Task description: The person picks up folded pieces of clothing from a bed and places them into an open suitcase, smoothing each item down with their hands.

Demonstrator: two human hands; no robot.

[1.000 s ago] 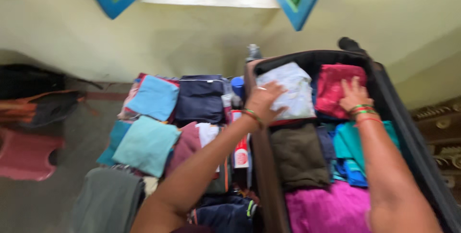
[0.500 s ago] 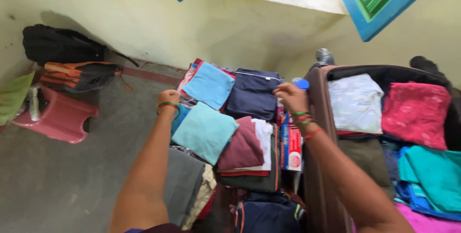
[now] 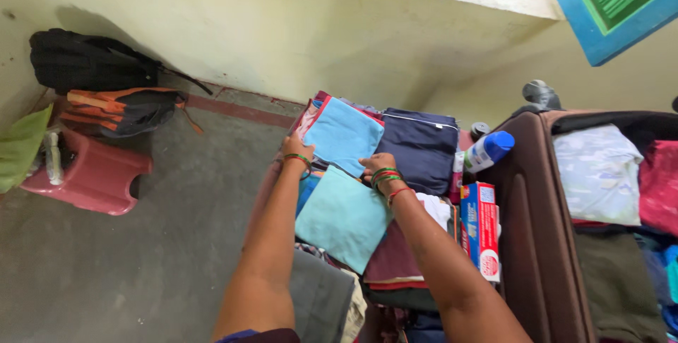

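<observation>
Both hands (image 3: 332, 156) now on blue folded cloth (image 3: 344, 135) (formerly apart).

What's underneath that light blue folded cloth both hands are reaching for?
The light blue cloth tops a stack; red and patterned edges peek out beneath. The rest is covered.

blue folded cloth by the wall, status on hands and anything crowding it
Left hand and right hand both on the light blue folded cloth, grip hidden. Cloth tops a stack. Navy folded garment tight beside it, teal cloth just below.
</observation>
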